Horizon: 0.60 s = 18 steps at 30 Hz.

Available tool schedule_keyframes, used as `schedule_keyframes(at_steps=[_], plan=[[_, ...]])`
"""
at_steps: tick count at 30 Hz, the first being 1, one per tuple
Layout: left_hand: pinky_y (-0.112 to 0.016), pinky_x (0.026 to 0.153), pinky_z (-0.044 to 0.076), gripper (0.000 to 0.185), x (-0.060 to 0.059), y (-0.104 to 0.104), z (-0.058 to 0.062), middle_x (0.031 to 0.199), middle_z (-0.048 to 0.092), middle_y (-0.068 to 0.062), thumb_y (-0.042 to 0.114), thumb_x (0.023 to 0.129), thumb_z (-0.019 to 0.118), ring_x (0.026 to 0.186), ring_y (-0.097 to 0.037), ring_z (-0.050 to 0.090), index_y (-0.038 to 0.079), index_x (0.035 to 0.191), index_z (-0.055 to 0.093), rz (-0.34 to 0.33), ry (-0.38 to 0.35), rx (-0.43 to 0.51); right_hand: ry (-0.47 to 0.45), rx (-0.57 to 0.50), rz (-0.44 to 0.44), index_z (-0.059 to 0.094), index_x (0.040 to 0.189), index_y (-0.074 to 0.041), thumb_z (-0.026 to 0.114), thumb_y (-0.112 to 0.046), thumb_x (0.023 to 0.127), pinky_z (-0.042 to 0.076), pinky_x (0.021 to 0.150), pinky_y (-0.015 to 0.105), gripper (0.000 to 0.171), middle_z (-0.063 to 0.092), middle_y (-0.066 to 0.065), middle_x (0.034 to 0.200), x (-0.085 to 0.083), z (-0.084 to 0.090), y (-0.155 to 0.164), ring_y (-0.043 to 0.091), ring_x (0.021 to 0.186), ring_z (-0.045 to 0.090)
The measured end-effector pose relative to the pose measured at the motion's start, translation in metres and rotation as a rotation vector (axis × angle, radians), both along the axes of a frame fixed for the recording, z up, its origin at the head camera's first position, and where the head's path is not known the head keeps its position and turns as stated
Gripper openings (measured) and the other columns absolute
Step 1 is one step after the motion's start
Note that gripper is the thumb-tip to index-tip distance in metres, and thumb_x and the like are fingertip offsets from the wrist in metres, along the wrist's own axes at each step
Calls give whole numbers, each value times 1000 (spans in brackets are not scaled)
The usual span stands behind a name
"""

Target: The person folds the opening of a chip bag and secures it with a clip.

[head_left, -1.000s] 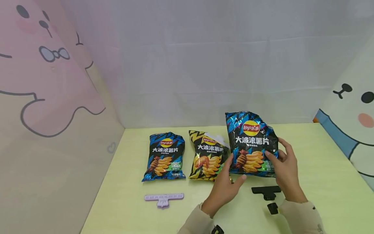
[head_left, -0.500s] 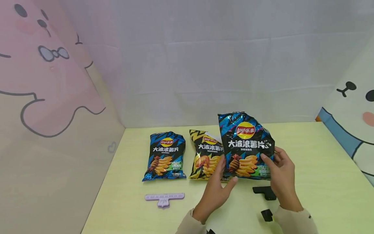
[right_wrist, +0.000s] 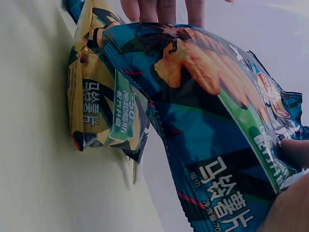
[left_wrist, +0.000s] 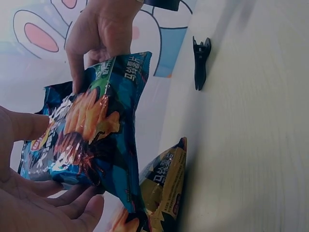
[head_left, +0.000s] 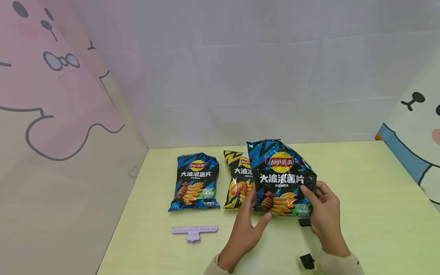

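Note:
My right hand (head_left: pixel 326 219) grips the lower right side of a blue and black Lay's chip bag (head_left: pixel 282 179), thumb on its front and fingers behind. My left hand (head_left: pixel 244 231) touches the bag's lower left side with fairly straight fingers, its thumb spread away from the bag's front. The bag's top right corner slopes down as if folded back. In the right wrist view, the left fingers (right_wrist: pixel 166 10) reach behind the bag's edge. Partly hidden behind the held bag is a yellow and black chip bag (head_left: pixel 235 179) on the table.
Another blue chip bag (head_left: pixel 194 183) lies at the left. In front of it is a lilac bag clip (head_left: pixel 194 231). A black clip (left_wrist: pixel 200 63) lies at the right, mostly covered by the right hand in the head view. A pale wall (head_left: pixel 261 76) closes the table's back.
Both hands have moved left and slightly towards me with the blue chip bag. It now covers more of the yellow bag, and the right hand hides more of the black clip.

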<state>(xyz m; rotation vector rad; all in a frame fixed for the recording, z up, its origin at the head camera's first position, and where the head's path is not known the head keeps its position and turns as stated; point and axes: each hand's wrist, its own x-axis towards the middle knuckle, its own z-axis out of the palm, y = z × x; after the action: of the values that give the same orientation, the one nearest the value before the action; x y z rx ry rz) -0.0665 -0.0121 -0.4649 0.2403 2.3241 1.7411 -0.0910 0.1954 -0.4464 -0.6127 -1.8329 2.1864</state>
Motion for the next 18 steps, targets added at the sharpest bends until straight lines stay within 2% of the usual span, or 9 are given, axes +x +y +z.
schedule_keyframes(at_steps=[7,11,14,18], plan=[[-52,119,37,75,-1,-9,4,156,43,-4,41,99,62,142,-26,47,29,160,20,8,-5,-6,25,-46,28,62,108,-6,70,-11,94,59,74,18,17,72,-11,100,7,2,-4,5,85,69],[-52,119,37,75,-4,-19,5,155,44,-4,39,100,62,140,-25,48,26,161,20,20,23,7,66,-53,56,62,106,-6,70,-7,94,60,74,19,14,72,-9,99,11,2,-8,6,84,70],[-56,119,36,73,-9,-27,8,155,45,-6,38,101,60,141,-27,48,25,161,20,52,59,21,100,-54,89,63,104,-6,68,-4,94,60,73,20,11,72,-8,96,13,-1,-13,6,83,70],[-61,117,36,69,-19,-38,14,154,46,-8,37,102,58,141,-31,48,25,160,21,125,103,49,151,-56,142,63,102,-6,66,0,95,61,73,21,10,72,-7,93,13,-8,-19,6,82,70]])
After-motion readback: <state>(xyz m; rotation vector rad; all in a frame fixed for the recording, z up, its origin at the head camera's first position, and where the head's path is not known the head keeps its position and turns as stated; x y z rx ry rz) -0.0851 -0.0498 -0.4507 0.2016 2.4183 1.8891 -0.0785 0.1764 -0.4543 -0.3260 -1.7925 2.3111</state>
